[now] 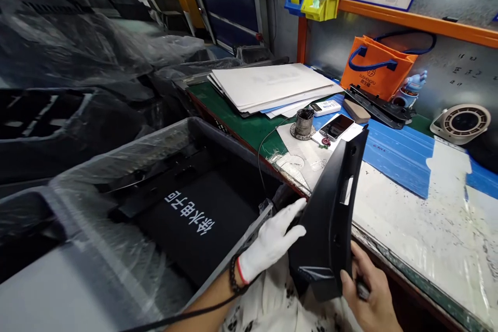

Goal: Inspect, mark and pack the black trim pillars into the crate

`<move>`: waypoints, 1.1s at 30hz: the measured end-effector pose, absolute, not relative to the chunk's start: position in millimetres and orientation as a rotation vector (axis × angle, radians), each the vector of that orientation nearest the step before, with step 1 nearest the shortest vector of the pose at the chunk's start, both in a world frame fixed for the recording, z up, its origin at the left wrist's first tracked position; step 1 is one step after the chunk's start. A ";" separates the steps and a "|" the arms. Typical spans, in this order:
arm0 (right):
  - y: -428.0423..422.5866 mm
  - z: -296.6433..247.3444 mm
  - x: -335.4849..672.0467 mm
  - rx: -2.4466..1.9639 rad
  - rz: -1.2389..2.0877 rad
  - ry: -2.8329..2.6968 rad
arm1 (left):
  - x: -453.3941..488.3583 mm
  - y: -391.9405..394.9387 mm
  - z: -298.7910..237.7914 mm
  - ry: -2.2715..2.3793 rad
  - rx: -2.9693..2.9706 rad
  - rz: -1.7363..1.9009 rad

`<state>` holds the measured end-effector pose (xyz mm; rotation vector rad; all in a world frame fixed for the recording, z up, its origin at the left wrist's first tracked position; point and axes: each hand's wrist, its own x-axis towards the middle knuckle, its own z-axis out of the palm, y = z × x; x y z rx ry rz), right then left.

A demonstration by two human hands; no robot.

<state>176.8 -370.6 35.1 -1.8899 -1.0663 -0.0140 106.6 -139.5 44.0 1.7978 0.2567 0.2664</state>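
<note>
A long black moulded plastic panel [321, 223], with slots along its right edge, is held upright in front of me at the table's edge. My right hand [369, 285] is bare and closed at the panel's lower right edge, thumb in front. A small dark object [363, 289] shows inside that hand; its kind is unclear. My left hand [270, 241] wears a white glove, and a dark beaded band circles the wrist. Its fingers are stretched out beside the panel's left side, with the tips close to or touching it.
On my left stands a plastic-lined bin [124, 270] with black parts inside. The worktable [241, 119] carries white sheets [272, 85], a metal spool-like cup [303, 123], a phone [336, 127] and an orange bag [375, 67]. A thin cord [260, 153] hangs over its edge.
</note>
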 end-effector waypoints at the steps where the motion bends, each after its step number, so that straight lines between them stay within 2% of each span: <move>1: -369.6 34.7 174.7 -1.900 -0.026 -1.114 | 107.9 -141.6 45.5 0.321 1.907 0.370; 4: -362.1 35.6 164.5 -1.888 0.014 -1.267 | 113.7 -147.0 55.1 0.199 2.021 0.482; 8: -349.8 41.6 148.0 -1.877 -0.011 -1.366 | 122.6 -147.3 72.1 -0.103 1.842 0.304; 12: -352.8 60.1 152.8 -1.824 0.001 -1.370 | 124.5 -145.3 78.3 -0.047 1.531 0.089; 18: -359.2 92.8 201.7 -2.061 0.023 -1.356 | 115.4 -155.8 69.4 -0.060 1.339 -0.082; 25: -347.1 89.1 224.5 -2.040 -0.221 -1.550 | 109.6 -162.9 63.0 -0.106 1.354 -0.167; 33: -344.6 88.4 226.8 -2.185 -0.324 -1.576 | 110.5 -164.5 67.3 -0.157 1.350 -0.181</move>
